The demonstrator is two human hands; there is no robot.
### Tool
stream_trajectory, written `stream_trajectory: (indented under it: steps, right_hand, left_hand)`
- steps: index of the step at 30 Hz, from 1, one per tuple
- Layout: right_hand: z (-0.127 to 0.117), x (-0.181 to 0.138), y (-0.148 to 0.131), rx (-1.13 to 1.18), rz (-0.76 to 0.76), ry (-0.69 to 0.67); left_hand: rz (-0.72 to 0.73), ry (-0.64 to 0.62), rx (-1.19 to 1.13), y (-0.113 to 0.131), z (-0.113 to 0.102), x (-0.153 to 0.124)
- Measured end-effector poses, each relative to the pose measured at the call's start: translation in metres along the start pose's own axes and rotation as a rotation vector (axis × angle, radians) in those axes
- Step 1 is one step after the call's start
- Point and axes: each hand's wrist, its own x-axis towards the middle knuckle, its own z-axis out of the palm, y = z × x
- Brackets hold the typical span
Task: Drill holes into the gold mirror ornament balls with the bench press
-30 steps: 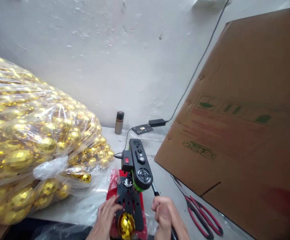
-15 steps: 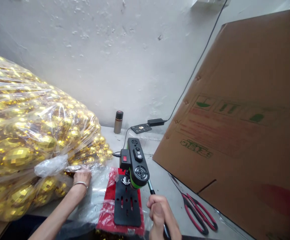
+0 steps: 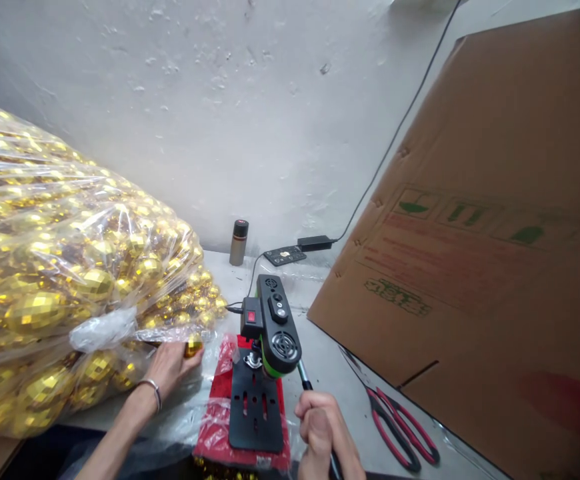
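At the opening of a big clear plastic bag (image 3: pixel 95 220) full of shiny gold faceted balls, my left hand (image 3: pixel 170 368) has its fingers around a small gold ball (image 3: pixel 193 345). Part of those fingers is hidden by the ball and the plastic. My right hand (image 3: pixel 326 427) is wrapped round the black grip of a lever (image 3: pixel 305 375). That lever sticks out from a small black and green bench machine (image 3: pixel 280 327) with a red switch. Below its head lies a slotted black base plate (image 3: pixel 256 427) on a red plastic sheet (image 3: pixel 215 407).
Red-handled scissors (image 3: pixel 403 427) lie right of my right hand. A large cardboard box (image 3: pixel 450 267) leans in from the right. Behind the machine, by the wall, stand a black-capped bottle (image 3: pixel 239 243) and a power adapter (image 3: pixel 315 243) with its cable.
My left hand has come out of the bag's opening towards the machine, and a gold ball now shows in its fingers. My right hand stays on the lever.
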Motion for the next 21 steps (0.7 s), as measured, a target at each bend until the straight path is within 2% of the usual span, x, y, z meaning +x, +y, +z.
stream_trajectory:
  steps: [2, 4, 6, 7, 10, 12, 15, 18, 21]
  right_hand:
    - [0.0, 0.001, 0.001, 0.0, -0.034, 0.004]
    - [0.001, 0.003, 0.002, 0.013, -0.069, 0.006]
    - [0.001, 0.004, 0.001, 0.01, -0.079, 0.002]
    - [0.002, 0.005, 0.0, 0.004, -0.078, -0.001]
    - [0.002, 0.007, -0.003, -0.012, -0.066, 0.001]
    - [0.001, 0.008, -0.005, -0.014, -0.058, -0.003]
    - [0.0, 0.01, -0.008, -0.011, -0.047, -0.024]
    - [0.0, 0.013, -0.012, -0.017, -0.029, -0.037]
    - [0.0, 0.017, -0.017, -0.032, -0.017, -0.04]
  left_hand:
    - [0.019, -0.003, -0.246, 0.009, 0.015, -0.01]
    - [-0.046, -0.037, -0.735, 0.021, 0.035, -0.021]
    - [-0.221, -0.106, -1.268, 0.034, 0.053, -0.033]
    - [-0.324, -0.14, -1.458, 0.041, 0.06, -0.039]
    - [-0.501, -0.2, -1.777, 0.06, 0.068, -0.053]
    - [-0.504, -0.224, -1.855, 0.067, 0.067, -0.058]
    - [-0.471, -0.206, -1.826, 0.07, 0.067, -0.06]
    - [-0.408, -0.099, -1.649, 0.067, 0.078, -0.06]
    - [-0.28, -0.019, -1.398, 0.064, 0.097, -0.061]
